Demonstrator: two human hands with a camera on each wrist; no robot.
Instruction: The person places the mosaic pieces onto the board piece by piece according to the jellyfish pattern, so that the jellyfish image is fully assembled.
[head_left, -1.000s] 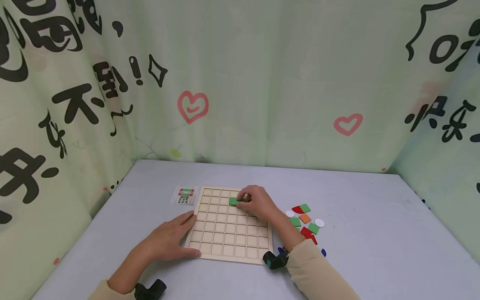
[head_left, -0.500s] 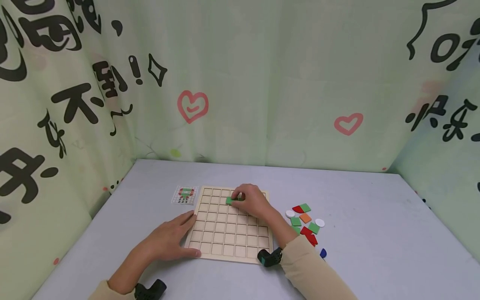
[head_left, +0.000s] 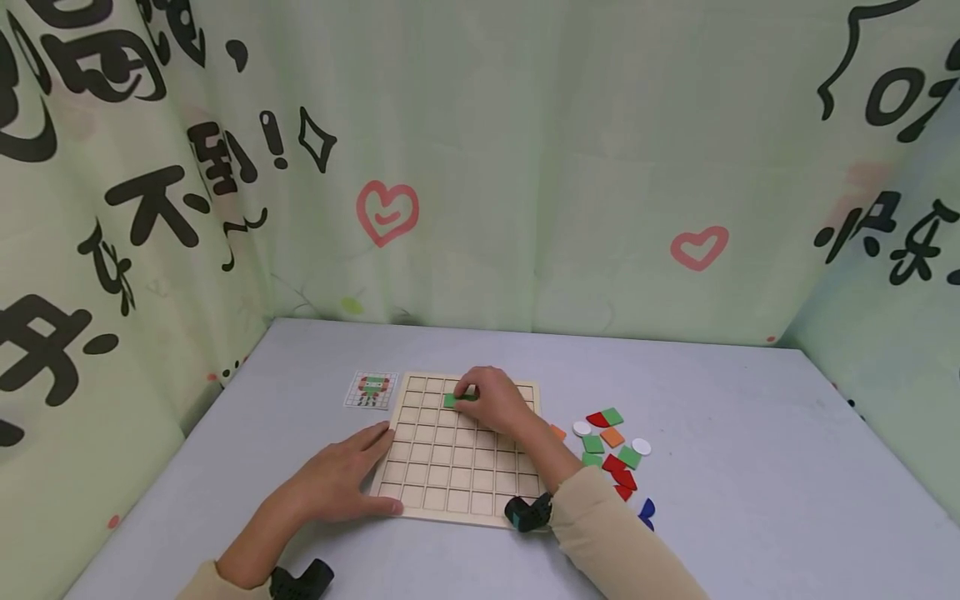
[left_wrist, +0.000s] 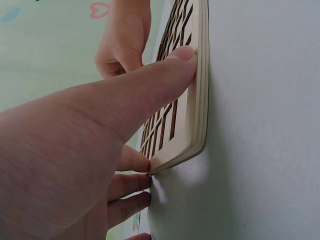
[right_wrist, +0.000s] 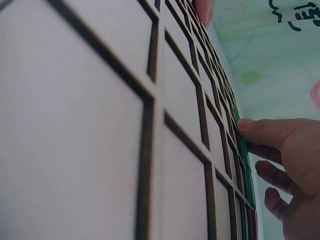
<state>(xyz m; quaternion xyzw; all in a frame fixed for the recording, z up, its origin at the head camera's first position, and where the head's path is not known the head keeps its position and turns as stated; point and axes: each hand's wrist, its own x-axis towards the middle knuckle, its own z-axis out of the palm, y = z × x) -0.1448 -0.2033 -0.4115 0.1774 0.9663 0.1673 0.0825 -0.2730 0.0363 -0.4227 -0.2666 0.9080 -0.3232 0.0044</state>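
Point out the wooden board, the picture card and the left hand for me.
Wooden board (head_left: 460, 457): head view, on a bare square near its middle.
Picture card (head_left: 372, 389): head view, on the printed figure.
Left hand (head_left: 341, 473): head view, on the back of the hand.

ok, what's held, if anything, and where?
Right hand appears to pinch a green tile, thumb at its near edge. Left hand just rests on the wooden grid board at its near-left corner.

Pale green curtains (head_left: 540, 150) all round, chunky black lettering (head_left: 146, 185) upper left and right, smiley red heart (head_left: 387, 218) left of centre, plain white desk (head_left: 750, 450) along the bottom.
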